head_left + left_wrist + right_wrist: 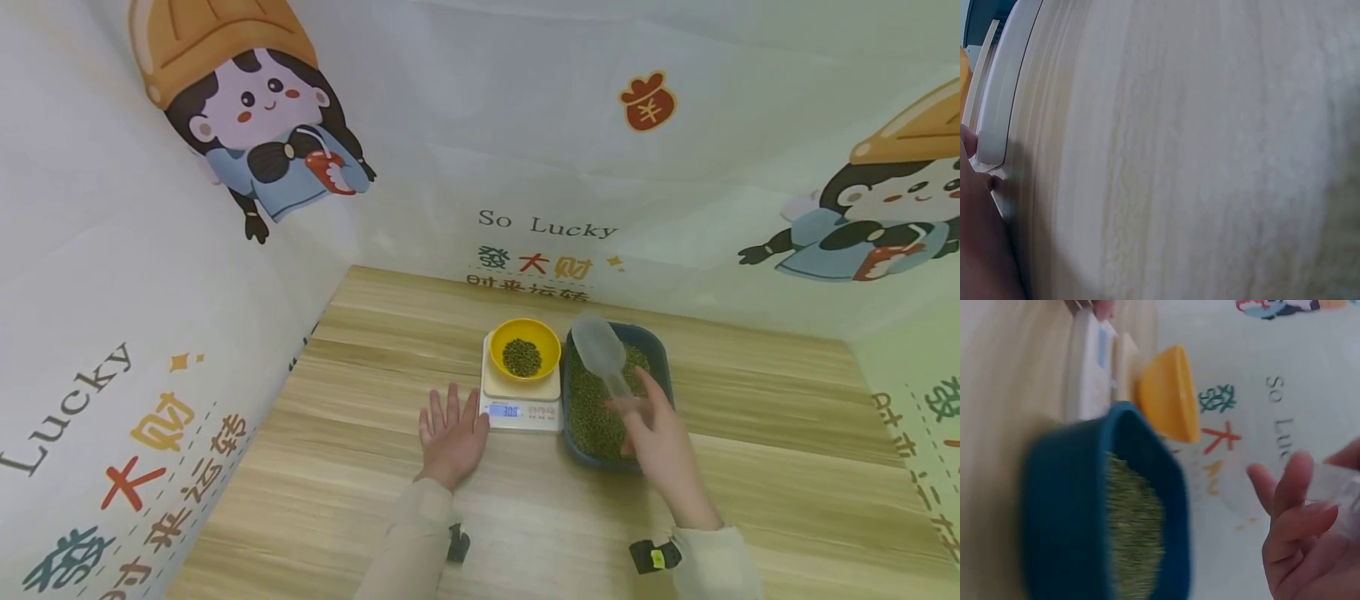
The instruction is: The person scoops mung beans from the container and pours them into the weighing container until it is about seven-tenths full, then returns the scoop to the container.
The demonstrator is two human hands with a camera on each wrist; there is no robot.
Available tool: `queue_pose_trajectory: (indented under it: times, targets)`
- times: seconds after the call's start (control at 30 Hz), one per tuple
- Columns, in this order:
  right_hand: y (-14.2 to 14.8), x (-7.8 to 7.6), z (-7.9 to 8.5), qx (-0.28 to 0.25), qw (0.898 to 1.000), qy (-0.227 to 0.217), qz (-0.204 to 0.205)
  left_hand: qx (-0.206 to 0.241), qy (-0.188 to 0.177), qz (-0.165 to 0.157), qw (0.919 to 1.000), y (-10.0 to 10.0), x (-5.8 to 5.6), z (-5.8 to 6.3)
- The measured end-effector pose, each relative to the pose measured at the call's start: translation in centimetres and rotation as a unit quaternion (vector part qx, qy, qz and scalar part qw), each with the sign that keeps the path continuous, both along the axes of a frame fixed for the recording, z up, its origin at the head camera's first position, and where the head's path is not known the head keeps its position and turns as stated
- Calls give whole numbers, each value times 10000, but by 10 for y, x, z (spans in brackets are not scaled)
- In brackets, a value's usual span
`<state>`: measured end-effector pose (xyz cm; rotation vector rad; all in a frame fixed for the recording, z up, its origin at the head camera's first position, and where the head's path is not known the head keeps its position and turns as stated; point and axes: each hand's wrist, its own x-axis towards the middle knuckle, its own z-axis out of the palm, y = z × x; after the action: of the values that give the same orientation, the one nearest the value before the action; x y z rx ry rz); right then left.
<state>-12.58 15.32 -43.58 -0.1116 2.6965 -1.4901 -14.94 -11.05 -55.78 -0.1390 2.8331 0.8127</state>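
Note:
My right hand [658,437] grips a clear plastic scoop [600,346] by its handle, above a dark blue bin [660,342] of small green beans [596,425]. In the right wrist view, the fingers [1300,525] curl round the scoop's handle. A yellow bowl [551,333] with some green beans [521,357] in it stands on a white kitchen scale [525,417], whose display seems to read 30.8. My left hand [453,442] lies on the table with its fingers spread, its thumb by the scale's left edge. The left wrist view shows just part of this hand and the scale's side.
The wood-grain table [360,392] carries the scale and, right beside it, the bin. White printed sheets [487,150] with cartoon figures and lettering enclose the table at the back and sides.

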Motion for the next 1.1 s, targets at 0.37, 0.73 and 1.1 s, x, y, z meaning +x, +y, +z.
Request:
queue_pose_trajectory:
  times: [0.37,0.73,1.1]
  targets:
    - [19,10,-28,-441,9972,-458,-405,-97,-17,32,9999,0,-1,1]
    - [52,21,-6,1166,9929,135,-197,-126,-61,11,9999,1,-2,-5]
    - [74,25,24,2250,9736,179,332,-19,-29,-2,10000,0,-2,-5]
